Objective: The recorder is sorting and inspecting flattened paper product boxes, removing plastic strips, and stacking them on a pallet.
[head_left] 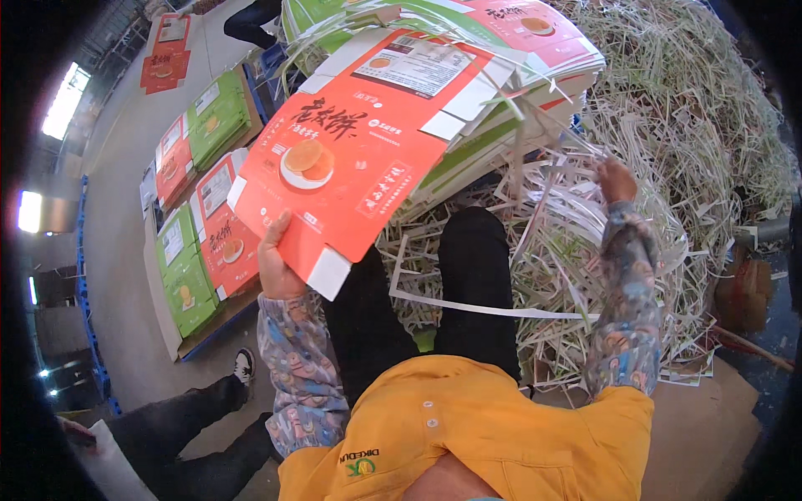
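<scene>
My left hand (281,257) is closed on the near edge of a flat red carton blank (351,150), printed with round cakes and edged with white flaps. The blank is held tilted over my knees, and its far end reaches over a stack of green and red blanks (468,159). Out to the right, my right hand (616,180) is closed on thin white paper strips (576,144), which trail back toward the stack. A long bent strip (493,310) hangs across my legs.
A large heap of shredded paper trimmings (668,100) fills the right side. At left, piles of green and red blanks (188,284) lie on a pallet. More red blanks (167,58) lie farther back. Another person's legs (184,426) are at lower left; dark legs (251,23) show at the top.
</scene>
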A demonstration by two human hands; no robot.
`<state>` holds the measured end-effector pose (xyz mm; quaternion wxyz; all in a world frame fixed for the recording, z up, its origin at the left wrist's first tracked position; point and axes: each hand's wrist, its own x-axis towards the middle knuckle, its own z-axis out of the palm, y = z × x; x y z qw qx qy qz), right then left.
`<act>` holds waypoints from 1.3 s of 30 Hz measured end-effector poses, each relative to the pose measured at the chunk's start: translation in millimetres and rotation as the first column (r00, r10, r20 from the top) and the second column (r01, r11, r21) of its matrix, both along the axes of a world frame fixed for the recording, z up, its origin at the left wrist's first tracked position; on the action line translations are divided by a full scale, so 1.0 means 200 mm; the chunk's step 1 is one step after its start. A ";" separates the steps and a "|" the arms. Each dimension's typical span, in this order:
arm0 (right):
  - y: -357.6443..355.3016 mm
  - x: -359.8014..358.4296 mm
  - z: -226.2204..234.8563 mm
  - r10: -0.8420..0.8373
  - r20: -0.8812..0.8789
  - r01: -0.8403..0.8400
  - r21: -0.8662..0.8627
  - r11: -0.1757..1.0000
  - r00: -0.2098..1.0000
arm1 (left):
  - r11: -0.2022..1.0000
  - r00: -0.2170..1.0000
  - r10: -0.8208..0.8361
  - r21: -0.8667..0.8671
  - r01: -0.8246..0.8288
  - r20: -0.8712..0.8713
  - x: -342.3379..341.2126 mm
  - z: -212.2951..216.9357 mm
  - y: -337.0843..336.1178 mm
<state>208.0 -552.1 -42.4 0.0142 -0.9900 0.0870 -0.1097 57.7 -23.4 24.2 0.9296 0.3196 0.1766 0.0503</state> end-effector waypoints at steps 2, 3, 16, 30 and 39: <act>0.04 0.01 0.08 0.097 0.024 -0.097 0.018 0.995 0.995 | 1.000 1.000 0.023 0.014 -0.023 -0.002 0.01 0.02 0.00; 0.08 -0.02 0.13 0.179 0.045 -0.181 0.035 0.983 0.983 | 0.999 0.999 0.033 0.027 -0.033 -0.010 0.01 0.03 0.00; 1.34 -0.45 0.31 0.458 0.217 -0.068 0.945 -0.319 0.862 | 0.998 0.999 0.041 0.049 -0.042 0.008 0.01 0.03 -0.02; 1.28 -0.44 0.16 0.460 0.138 -0.112 0.990 -0.083 0.877 | 0.999 0.999 0.043 0.031 -0.043 0.011 0.00 0.04 -0.01; 0.07 -0.05 -0.16 -0.155 -0.006 0.152 0.260 0.954 0.988 | 0.994 1.000 0.019 0.108 -0.021 0.021 0.01 0.05 0.04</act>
